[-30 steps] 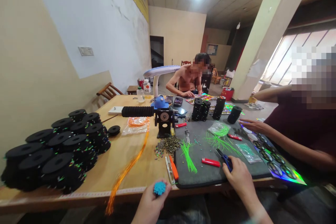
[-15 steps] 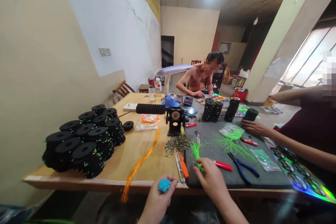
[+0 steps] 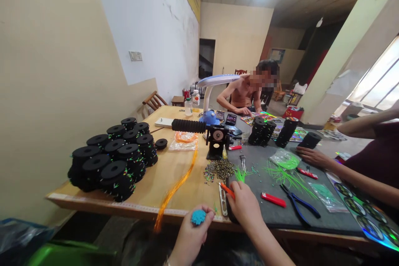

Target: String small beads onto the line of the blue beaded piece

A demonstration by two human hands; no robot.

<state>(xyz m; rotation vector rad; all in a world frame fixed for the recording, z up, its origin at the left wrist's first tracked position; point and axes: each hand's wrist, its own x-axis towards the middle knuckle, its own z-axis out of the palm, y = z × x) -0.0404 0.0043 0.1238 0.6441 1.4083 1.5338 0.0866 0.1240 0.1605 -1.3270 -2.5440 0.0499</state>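
My left hand (image 3: 191,228) is closed around a turquoise bundle (image 3: 198,217), its knobbly round end facing up at the table's front edge. With fingers curled, my right hand (image 3: 246,205) grips a slim orange tool (image 3: 227,190); its lower end is hidden by the hand. Close beside it lies a narrow silver metal tool (image 3: 222,203). Green strands (image 3: 240,174) fan out just beyond my right fingers. A red lighter (image 3: 273,199) and blue-handled pliers (image 3: 299,205) lie to the right on the dark mat (image 3: 264,216).
Stacks of black foam spools (image 3: 114,172) fill the table's left side. Orange strands (image 3: 176,191) hang over the front edge. A black clamp device (image 3: 216,141) stands behind small beads (image 3: 220,170). A co-worker's hand (image 3: 311,157) touches black spools at right; another person (image 3: 246,91) sits opposite.
My right hand has left the green strands and moved left onto the orange tool, which is now tilted. My left hand still holds the turquoise bundle. The view has shifted left.
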